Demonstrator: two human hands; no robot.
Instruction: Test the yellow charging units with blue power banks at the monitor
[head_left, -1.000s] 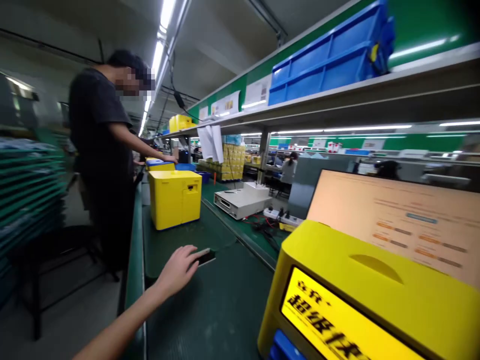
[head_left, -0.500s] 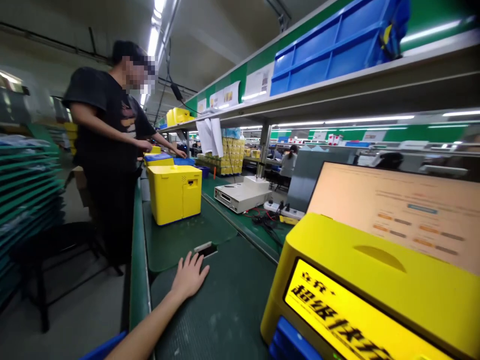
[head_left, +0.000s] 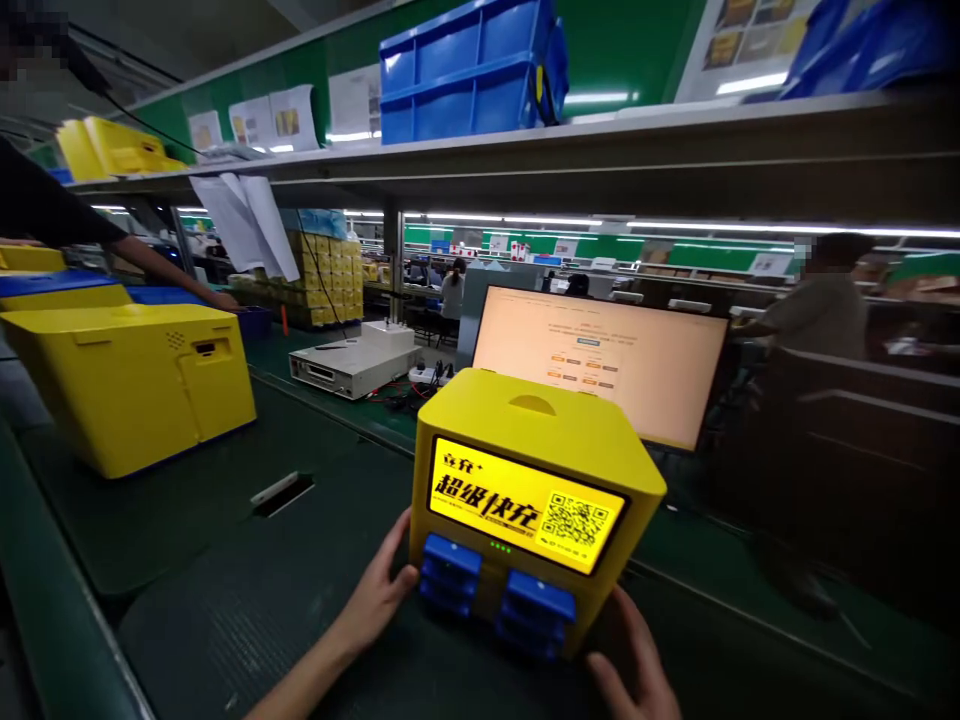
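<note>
A yellow charging box (head_left: 536, 440) with a lit front screen, a QR code and blue slots stands on the dark green belt (head_left: 247, 610) in front of me. My left hand (head_left: 379, 595) presses its fingers against the box's lower left corner. My right hand (head_left: 634, 665) cups the lower right corner from below. Both hands grip the box between them.
A second yellow box (head_left: 127, 385) sits at the left on the belt, near a slot with a small plate (head_left: 281, 492). A monitor (head_left: 600, 360), a white device (head_left: 352, 362) and cables stand behind. A person's arm (head_left: 161, 265) reaches in at far left. Blue bins (head_left: 469, 70) sit overhead.
My view has swung right onto the near yellow box. My left hand left the belt beside the slot and took the box's left corner. My right hand has come into view.
</note>
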